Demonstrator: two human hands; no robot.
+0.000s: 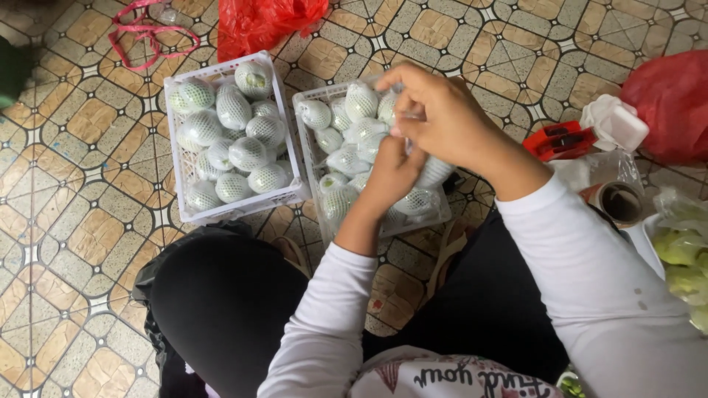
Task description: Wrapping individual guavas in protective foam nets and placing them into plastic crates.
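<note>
Two white plastic crates stand on the tiled floor, each filled with several green fruits in white foam nets. The left crate is untouched. Over the right crate my two hands meet. My left hand cups a netted fruit from below. Above it, my right hand pinches the white net or clear wrap at the top of that fruit. Most of the fruit is hidden by my fingers.
A red plastic bag lies behind the crates, another red bag at the right. A red tape dispenser, a tape roll, clear bags and loose green fruit sit at the right. Pink string lies far left.
</note>
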